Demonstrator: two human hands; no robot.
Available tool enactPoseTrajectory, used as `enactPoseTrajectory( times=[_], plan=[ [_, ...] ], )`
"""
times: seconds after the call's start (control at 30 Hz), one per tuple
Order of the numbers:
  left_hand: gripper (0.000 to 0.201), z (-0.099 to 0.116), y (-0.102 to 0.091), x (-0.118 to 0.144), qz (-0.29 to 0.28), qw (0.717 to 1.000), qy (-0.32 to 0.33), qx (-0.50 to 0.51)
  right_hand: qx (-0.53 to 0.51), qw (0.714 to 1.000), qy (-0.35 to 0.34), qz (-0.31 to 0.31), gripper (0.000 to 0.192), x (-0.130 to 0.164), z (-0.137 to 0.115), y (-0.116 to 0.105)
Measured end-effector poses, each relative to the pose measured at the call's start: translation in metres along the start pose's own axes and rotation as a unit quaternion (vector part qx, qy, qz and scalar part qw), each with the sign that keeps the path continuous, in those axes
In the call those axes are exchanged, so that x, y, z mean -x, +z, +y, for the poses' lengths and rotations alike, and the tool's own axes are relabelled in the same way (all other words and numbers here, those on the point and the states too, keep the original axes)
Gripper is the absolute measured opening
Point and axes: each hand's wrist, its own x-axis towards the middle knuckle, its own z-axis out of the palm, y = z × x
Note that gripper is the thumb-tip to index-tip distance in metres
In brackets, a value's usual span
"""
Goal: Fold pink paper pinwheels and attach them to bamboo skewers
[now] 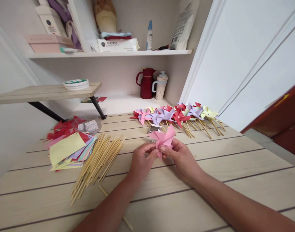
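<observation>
Between my two hands is a pink paper pinwheel [164,138], held up just above the table. My left hand [143,158] pinches its lower left part with thumb and fingers. On the right side, the fingers of my right hand [182,156] close on the same pinwheel, the thumb pressed near its centre. No stick shows on it. Behind it lies a small shiny metallic piece [154,129], partly hidden. A single wooden stick [127,223] lies under my left forearm, which covers its middle.
Left on the table [210,190] are a bundle of wooden sticks [99,161], stacked coloured paper squares [66,148] and a clear plastic container [89,125]. Finished pinwheels on sticks [178,116] lie at the back right. A small raised shelf [45,91] stands back left; a red jug [146,83] is behind.
</observation>
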Motion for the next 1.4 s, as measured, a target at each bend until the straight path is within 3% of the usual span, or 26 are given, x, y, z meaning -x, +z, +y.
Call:
enactPoseTrajectory(
  times=[0.27,0.57,0.83,1.17,1.4],
  plan=[
    [0.018,0.002,0.003,0.001,-0.051,0.999,-0.017,0.005,-0.008,1.000,-0.005,-0.002,0.023,-0.002,0.002,-0.002],
    [0.014,-0.004,0.002,-0.001,-0.010,1.000,-0.019,-0.015,0.010,1.000,0.008,-0.009,0.021,-0.001,0.002,-0.002],
    [0.015,-0.015,0.000,-0.003,0.015,0.999,-0.047,0.003,0.086,0.991,0.089,-0.043,0.030,0.000,0.005,-0.008],
    [0.014,-0.013,-0.001,-0.002,0.000,0.998,-0.052,-0.031,0.184,0.975,0.039,-0.120,0.010,0.000,-0.002,-0.011],
    [0.012,-0.010,-0.002,-0.002,-0.006,0.998,-0.058,-0.005,0.163,0.978,0.050,-0.121,0.017,-0.001,-0.003,-0.012]
  ],
)
